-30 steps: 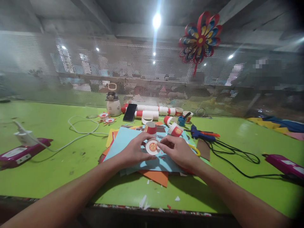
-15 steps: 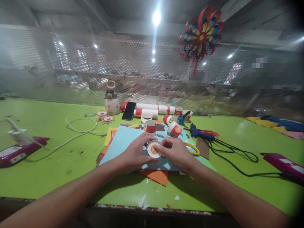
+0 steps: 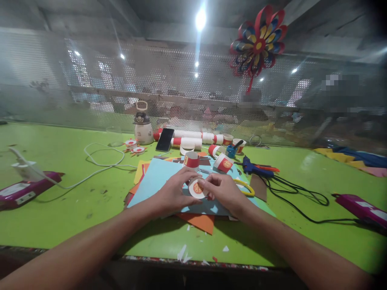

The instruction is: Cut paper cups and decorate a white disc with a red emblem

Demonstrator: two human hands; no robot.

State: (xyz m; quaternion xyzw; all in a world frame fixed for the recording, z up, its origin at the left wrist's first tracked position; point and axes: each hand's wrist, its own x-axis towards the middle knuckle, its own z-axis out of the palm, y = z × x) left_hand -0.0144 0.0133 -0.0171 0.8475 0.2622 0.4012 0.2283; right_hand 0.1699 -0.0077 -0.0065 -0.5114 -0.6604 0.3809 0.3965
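Observation:
Both hands hold a small white paper cup (image 3: 198,188), its round end turned towards me with an orange emblem on it. My left hand (image 3: 171,193) is curved around its left side, thumb below and fingers above. On the right, my right hand (image 3: 226,191) pinches the rim, the thumb lying on the round face and the other fingers partly hidden behind. Beneath is a stack of paper topped by a light blue sheet (image 3: 151,181). Just behind the hands a red and white paper cup (image 3: 191,160) stands upright, with another cup (image 3: 223,163) tilted beside it.
Yellow-handled scissors (image 3: 246,188) and a blue glue gun (image 3: 256,168) lie to the right, its black cord running to a purple power strip (image 3: 361,209). Behind are a phone (image 3: 165,139), white paper rolls (image 3: 187,135) and a bottle (image 3: 143,129). A white cable (image 3: 105,169) crosses the left side.
The right thumb has shifted slightly towards the cup's upper right edge, uncovering more of the emblem. The hands otherwise keep their hold, and the view has tilted a little.

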